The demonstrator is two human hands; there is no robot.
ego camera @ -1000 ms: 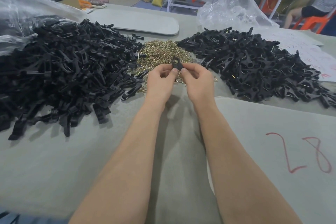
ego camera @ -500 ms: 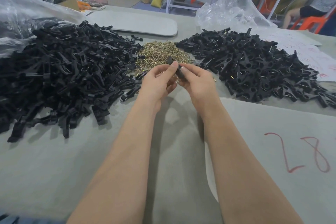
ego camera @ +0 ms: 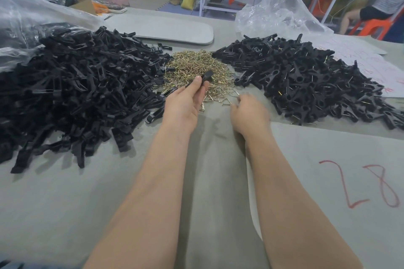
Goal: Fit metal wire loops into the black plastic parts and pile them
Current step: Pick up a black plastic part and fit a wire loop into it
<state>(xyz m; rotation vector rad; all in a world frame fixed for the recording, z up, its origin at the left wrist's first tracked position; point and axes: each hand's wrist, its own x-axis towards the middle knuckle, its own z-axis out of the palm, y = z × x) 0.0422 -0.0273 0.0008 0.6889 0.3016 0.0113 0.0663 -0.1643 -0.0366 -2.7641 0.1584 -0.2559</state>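
Note:
My left hand [ego camera: 183, 107] pinches one black plastic part [ego camera: 207, 76] between thumb and fingers, raised over the near edge of the brass wire loop pile [ego camera: 196, 65]. My right hand [ego camera: 249, 113] is motion-blurred, apart from the part, low over the table beside a few loose wire loops [ego camera: 226, 102], fingers loosely curled with nothing seen in them. A big pile of bare black parts [ego camera: 76, 94] lies to the left. A second pile of black parts with wire showing [ego camera: 306, 85] lies to the right.
A grey board marked with a red 28 [ego camera: 349, 170] lies under my right forearm. Another grey board [ego camera: 161, 28] sits behind the piles. Clear plastic bags stand at the back left [ego camera: 26, 17] and back right [ego camera: 277, 15]. A person [ego camera: 382, 4] sits far right.
Both hands held the black part together before. My right hand has let go and dropped right and down toward the loose loops, while my left hand keeps the part.

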